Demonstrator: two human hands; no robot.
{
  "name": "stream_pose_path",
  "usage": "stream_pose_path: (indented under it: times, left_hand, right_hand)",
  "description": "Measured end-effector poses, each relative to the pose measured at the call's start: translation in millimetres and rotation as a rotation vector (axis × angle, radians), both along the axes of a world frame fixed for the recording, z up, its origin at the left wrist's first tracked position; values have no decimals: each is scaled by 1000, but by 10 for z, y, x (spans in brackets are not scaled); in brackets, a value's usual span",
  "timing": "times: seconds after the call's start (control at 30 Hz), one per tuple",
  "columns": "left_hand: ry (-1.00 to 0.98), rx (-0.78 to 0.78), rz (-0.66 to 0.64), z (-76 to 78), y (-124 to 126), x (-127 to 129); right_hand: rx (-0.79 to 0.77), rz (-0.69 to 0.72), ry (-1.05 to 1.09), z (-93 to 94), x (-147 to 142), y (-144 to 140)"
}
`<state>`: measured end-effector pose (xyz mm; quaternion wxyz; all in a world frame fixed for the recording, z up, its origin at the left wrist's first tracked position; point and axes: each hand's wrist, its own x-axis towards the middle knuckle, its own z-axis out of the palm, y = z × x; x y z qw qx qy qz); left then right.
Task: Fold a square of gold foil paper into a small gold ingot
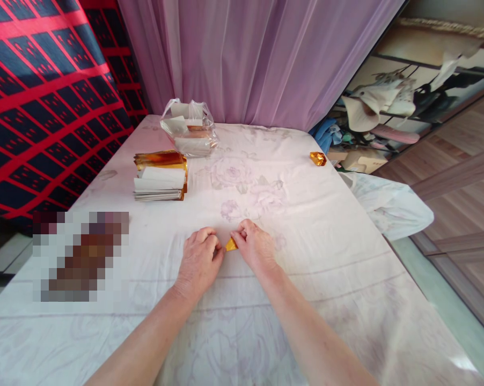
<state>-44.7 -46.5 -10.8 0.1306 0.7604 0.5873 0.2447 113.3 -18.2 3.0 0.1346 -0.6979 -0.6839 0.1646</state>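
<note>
Both hands pinch one small gold paper piece (231,245) mid-tabletop: left hand (199,260) and right hand (255,249) curled shut on it. I judge folding underway; one folded gold piece (318,158) sits at the far right edge, paper stack (160,179) remains.

Between your left hand (199,257) and right hand (255,247) you pinch a small gold paper piece (231,245), foil-like and shiny. The bed sheet (306,225) under your hands is matt white cloth with a faint floral print, lightly creased. The stack of sheets (160,182) shows glossy gold foil on top and matt white paper edges. The bag (189,128) behind it is thin clear plastic, crinkled and glossy. The folded gold piece (318,158) near the bed's far edge gleams metallic. The curtain (258,53) is sheer, soft lilac fabric.
</note>
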Motion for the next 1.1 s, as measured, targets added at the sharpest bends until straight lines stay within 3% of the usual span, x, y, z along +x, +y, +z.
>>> stream_pose_path:
  times: [0.23, 0.6, 0.87, 1.1]
  left_hand:
    - [-11, 5, -8, 14, -8, 12]
    - [10, -5, -25, 1, 3, 3]
    - [46, -6, -48, 22, -7, 16]
    - [36, 38, -52, -11, 2, 6]
  right_hand:
    - [14, -15, -92, -4, -35, 1]
    - [152, 142, 208, -180, 141, -89]
    - [186, 225, 155, -226, 201, -89]
    - [211, 207, 132, -191, 256, -156]
